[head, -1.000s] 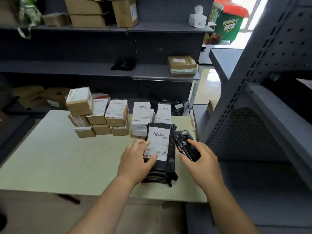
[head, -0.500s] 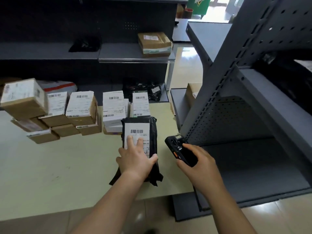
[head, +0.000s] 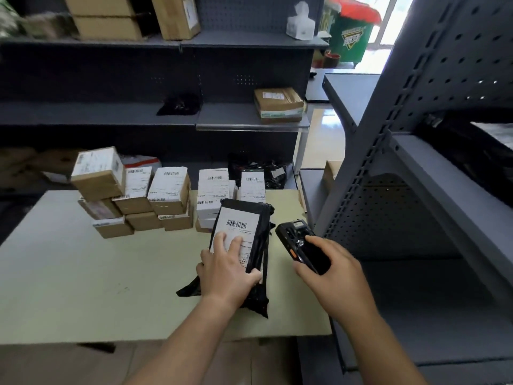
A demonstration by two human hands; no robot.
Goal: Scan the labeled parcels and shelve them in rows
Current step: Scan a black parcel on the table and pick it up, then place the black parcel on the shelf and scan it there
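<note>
Black parcel (head: pixel 251 245) | your left hand (head: pixel 224 270) still presses it on the table (head: pixel 83 273) | your right hand (head: pixel 330 270) fingers grip scanner (head: pixel 298 243), now nearer label (head: pixel 236 232): scan next.

Head-worn view, forward and down, close over the table (head: pixel 83 287).

Dark grey metal shelving (head: pixel 155 118) runs along the wall beyond the hands, its back panel perforated. A second grey shelving unit (head: pixel 433 168) stands just right of the right hand, upright slotted, its lower deck (head: pixel 433 309) bare. A pale green table (head: pixel 83 287) spreads left of the left hand. Tiled floor (head: pixel 244 362) shows beneath the forearms. Daylight enters through a glazed opening (head: pixel 394 18) far up right, glaring on the glossy floor (head: pixel 322 137) there. A green bin (head: pixel 349 37) stands by it.
</note>
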